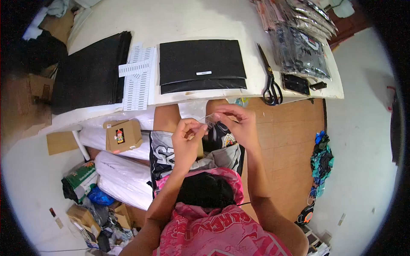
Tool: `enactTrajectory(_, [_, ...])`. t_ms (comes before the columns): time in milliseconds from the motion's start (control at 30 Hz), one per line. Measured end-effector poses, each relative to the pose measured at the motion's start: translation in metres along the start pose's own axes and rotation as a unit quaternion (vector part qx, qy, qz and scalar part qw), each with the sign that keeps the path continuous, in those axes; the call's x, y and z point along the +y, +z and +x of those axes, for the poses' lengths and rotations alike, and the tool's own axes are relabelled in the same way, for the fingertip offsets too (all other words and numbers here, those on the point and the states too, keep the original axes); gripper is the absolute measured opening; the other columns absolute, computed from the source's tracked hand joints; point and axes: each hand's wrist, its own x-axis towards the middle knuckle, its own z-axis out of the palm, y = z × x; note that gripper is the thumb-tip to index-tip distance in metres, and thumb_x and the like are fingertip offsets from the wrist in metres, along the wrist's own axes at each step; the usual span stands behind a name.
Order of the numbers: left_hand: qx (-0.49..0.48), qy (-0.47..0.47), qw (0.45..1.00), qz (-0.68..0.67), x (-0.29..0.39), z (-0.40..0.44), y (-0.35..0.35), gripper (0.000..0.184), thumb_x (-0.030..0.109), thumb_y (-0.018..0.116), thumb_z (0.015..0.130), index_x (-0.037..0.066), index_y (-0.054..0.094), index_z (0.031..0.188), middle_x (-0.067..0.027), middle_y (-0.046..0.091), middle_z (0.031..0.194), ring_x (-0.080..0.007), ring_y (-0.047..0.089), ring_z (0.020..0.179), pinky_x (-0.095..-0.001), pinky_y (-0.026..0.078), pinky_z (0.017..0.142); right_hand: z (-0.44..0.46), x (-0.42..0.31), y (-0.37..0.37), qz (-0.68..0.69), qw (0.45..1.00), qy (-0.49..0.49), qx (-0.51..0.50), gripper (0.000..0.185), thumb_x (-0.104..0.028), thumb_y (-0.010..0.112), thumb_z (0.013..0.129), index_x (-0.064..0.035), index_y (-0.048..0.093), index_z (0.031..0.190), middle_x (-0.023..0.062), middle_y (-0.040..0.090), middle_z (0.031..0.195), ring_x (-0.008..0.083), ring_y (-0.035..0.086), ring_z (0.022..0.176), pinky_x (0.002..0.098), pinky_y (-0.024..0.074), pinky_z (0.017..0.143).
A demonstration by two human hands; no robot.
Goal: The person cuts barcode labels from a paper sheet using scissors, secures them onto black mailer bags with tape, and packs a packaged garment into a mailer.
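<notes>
Over my lap, my left hand and my right hand pinch a small clear plastic piece between them, its exact form hard to make out. Both hands are below the table's front edge. On the white table beyond them lies a folded black sheet or bag with a small white label near its lower fold. Left of it are overlapping sheets of printed labels, beside a stack of black bags.
Black scissors lie at the table's front right, near a dark phone and a pile of plastic-wrapped garments. A small cardboard box rests on white wrapped rolls at the left. Clothes lie along the right wall.
</notes>
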Motion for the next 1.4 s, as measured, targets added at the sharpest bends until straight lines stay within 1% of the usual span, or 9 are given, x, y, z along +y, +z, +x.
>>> enactTrajectory(100, [0.016, -0.047, 0.994, -0.098, 0.006, 0.003, 0.003, 0.022, -0.002, 0.068, 0.085, 0.0, 0.054, 0.101, -0.0092, 0.067, 0.087, -0.012, 0.065, 0.077, -0.0236, 0.05, 0.07, 0.008, -0.008, 0.0, -0.065, 0.998, -0.014, -0.012, 0.017, -0.003, 0.07, 0.083, 0.0005, 0.07, 0.099, 0.0101, 0.071, 0.09, 0.0142, 0.068, 0.08, 0.0256, 0.0525, 0.073])
enactTrajectory(233, [0.029, -0.049, 0.994, -0.098, 0.002, 0.012, 0.002, 0.025, 0.0, 0.067, 0.086, 0.001, 0.057, 0.109, -0.0089, 0.068, 0.089, -0.0117, 0.064, 0.076, -0.0228, 0.049, 0.069, 0.02, -0.015, 0.0, -0.11, 0.993, -0.038, -0.033, 0.018, -0.004, 0.07, 0.082, 0.0007, 0.07, 0.099, 0.0108, 0.071, 0.092, 0.0152, 0.068, 0.083, 0.0263, 0.0521, 0.074])
enactTrajectory(300, [-0.003, -0.097, 0.989, -0.115, -0.005, 0.016, 0.001, 0.024, 0.005, 0.067, 0.088, 0.002, 0.061, 0.111, -0.0064, 0.068, 0.09, -0.0116, 0.065, 0.075, -0.0218, 0.048, 0.066, 0.027, -0.013, -0.002, -0.099, 0.994, -0.022, -0.029, 0.017, -0.004, 0.07, 0.083, 0.001, 0.07, 0.099, 0.0108, 0.071, 0.093, 0.0149, 0.067, 0.086, 0.0263, 0.0515, 0.076])
enactTrajectory(533, [0.024, -0.119, 0.977, -0.174, -0.012, 0.026, 0.02, 0.021, 0.015, 0.068, 0.089, 0.003, 0.065, 0.106, -0.0039, 0.067, 0.091, -0.0112, 0.063, 0.078, -0.0231, 0.045, 0.062, 0.056, -0.023, -0.016, -0.223, 0.972, -0.034, -0.07, 0.018, 0.002, 0.073, 0.076, 0.0007, 0.071, 0.094, 0.0094, 0.07, 0.086, 0.0145, 0.067, 0.078, 0.026, 0.0522, 0.071])
enactTrajectory(733, [0.027, -0.166, 0.966, -0.196, -0.007, 0.039, 0.028, 0.018, 0.016, 0.068, 0.089, 0.004, 0.066, 0.102, -0.0023, 0.066, 0.095, -0.0101, 0.06, 0.076, -0.023, 0.043, 0.06, 0.085, -0.021, -0.021, -0.21, 0.97, -0.026, -0.123, 0.012, 0.002, 0.074, 0.075, 0.001, 0.069, 0.086, 0.0077, 0.069, 0.081, 0.014, 0.066, 0.076, 0.0265, 0.0532, 0.069])
enactTrajectory(833, [0.021, -0.177, 0.959, -0.22, -0.004, 0.048, 0.031, 0.02, 0.018, 0.066, 0.09, 0.004, 0.064, 0.105, -0.0016, 0.064, 0.09, -0.0104, 0.058, 0.074, -0.0232, 0.042, 0.06, 0.1, -0.015, -0.017, -0.15, 0.981, -0.048, -0.114, 0.012, 0.002, 0.074, 0.075, 0.0009, 0.068, 0.085, 0.007, 0.068, 0.08, 0.0138, 0.066, 0.076, 0.0265, 0.0533, 0.07])
enactTrajectory(1100, [-0.015, -0.222, 0.904, -0.365, 0.007, 0.067, 0.025, 0.036, 0.033, 0.053, 0.097, 0.003, 0.058, 0.117, 0.001, 0.05, 0.072, -0.0109, 0.046, 0.065, -0.0259, 0.036, 0.062, 0.143, -0.01, -0.02, -0.247, 0.949, -0.07, -0.184, 0.016, -0.003, 0.076, 0.074, -0.0006, 0.07, 0.09, 0.0062, 0.069, 0.077, 0.0103, 0.064, 0.071, 0.024, 0.0514, 0.067])
enactTrajectory(1167, [-0.011, -0.239, 0.896, -0.373, 0.008, 0.071, 0.024, 0.039, 0.035, 0.052, 0.097, 0.003, 0.058, 0.118, 0.0013, 0.049, 0.072, -0.0109, 0.045, 0.066, -0.0261, 0.035, 0.062, 0.152, -0.005, -0.019, -0.169, 0.966, 0.05, -0.188, 0.019, -0.005, 0.076, 0.075, -0.0001, 0.07, 0.092, 0.0059, 0.069, 0.075, 0.0098, 0.063, 0.069, 0.0235, 0.0508, 0.065])
enactTrajectory(1400, [-0.007, -0.274, 0.874, -0.402, 0.013, 0.076, 0.022, 0.047, 0.039, 0.052, 0.096, 0.002, 0.054, 0.124, 0.0036, 0.044, 0.07, -0.01, 0.042, 0.067, -0.0251, 0.033, 0.062, 0.17, 0.006, -0.019, -0.202, 0.945, 0.041, -0.253, 0.011, -0.004, 0.073, 0.078, 0.0003, 0.071, 0.088, 0.0041, 0.068, 0.076, 0.0062, 0.06, 0.068, 0.0203, 0.0477, 0.063])
